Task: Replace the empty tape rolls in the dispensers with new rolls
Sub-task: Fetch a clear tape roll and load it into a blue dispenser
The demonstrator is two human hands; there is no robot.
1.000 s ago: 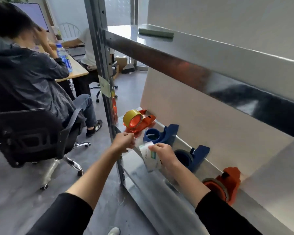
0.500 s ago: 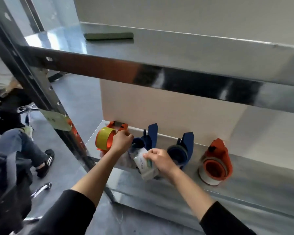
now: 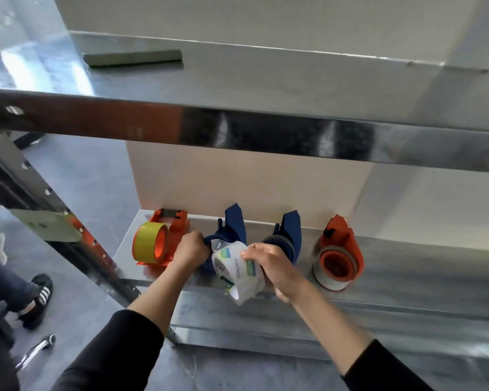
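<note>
1. At the left end of the grey metal shelf lay an orange plastic dispenser carrying a yellow tape roll, whose orange core faced right and toward the viewer.
2. The left hand curled its fingers round the rounded front of the dark blue plastic dispenser, whose handle rose toward the back wall.
3. The right hand gripped a new tape roll in white printed wrapping, tilted, just in front of that dispenser.
4. A second dark blue dispenser stood upright behind the right hand.
5. Farthest right stood an orange dispenser with a pale roll.
</note>
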